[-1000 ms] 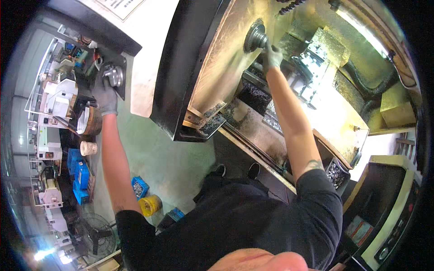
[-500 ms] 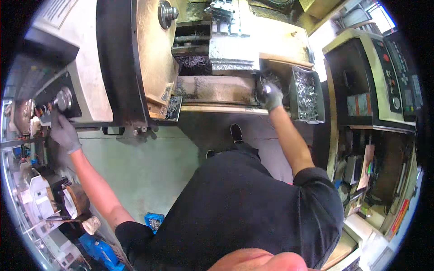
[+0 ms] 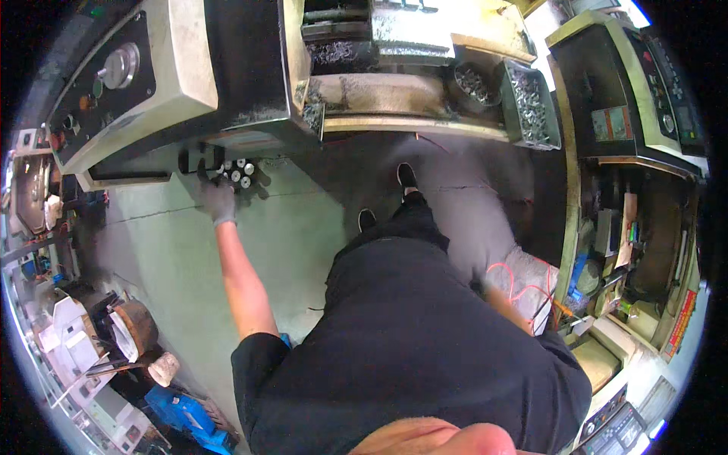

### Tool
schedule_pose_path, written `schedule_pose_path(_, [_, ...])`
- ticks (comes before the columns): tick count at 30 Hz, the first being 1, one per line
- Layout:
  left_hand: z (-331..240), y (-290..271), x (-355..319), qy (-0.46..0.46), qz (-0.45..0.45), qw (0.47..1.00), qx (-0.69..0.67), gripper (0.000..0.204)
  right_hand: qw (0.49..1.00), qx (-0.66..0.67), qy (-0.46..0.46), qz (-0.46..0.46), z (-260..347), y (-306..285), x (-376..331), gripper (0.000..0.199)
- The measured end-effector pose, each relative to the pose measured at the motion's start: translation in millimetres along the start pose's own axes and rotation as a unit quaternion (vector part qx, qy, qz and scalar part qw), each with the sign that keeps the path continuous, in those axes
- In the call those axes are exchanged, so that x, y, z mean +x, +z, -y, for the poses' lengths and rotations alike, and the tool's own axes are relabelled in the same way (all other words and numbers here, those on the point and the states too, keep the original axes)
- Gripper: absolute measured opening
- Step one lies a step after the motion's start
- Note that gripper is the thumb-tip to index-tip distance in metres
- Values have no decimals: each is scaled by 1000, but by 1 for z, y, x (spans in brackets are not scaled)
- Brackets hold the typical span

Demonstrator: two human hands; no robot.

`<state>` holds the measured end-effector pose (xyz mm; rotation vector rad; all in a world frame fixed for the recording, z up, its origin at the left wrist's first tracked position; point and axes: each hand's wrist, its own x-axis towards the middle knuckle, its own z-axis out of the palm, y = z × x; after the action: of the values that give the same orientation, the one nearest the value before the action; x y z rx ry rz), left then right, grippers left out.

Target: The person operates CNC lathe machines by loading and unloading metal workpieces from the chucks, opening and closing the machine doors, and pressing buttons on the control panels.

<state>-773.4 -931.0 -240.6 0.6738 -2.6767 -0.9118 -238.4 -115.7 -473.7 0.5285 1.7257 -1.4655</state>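
Left hand (image 3: 218,201), gloved, is reaching out straight-armed to a cluster of roughly five small metal cylinders (image 3: 236,173) below the machine's control panel (image 3: 114,80); fingers curled, grip indiscernible. Right hand is lying motion-blurred, state indiscernible.

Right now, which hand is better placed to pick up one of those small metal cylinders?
Probably the left. The gloved left hand is stretched out right beside the cylinders. The right arm hangs blurred at the person's side, well away, its hand not clearly visible.

Gloved left hand (image 3: 218,200) stretched forward at arm's length; right arm a motion blur at the side
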Motion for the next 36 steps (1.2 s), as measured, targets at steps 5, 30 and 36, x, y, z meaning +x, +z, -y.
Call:
schedule_pose_path(5, [128, -32, 78, 288, -59, 868, 400, 39, 990, -12, 91, -105, -4, 100, 17, 30])
schedule_pose_path(30, [-144, 118, -83, 360, 223, 882, 205, 54, 754, 340, 204, -523, 61, 378, -111, 35])
schedule_pose_path(36, [-230, 141, -162, 416, 262, 870, 45, 56, 632, 404, 52, -659, 121, 424, -167, 36])
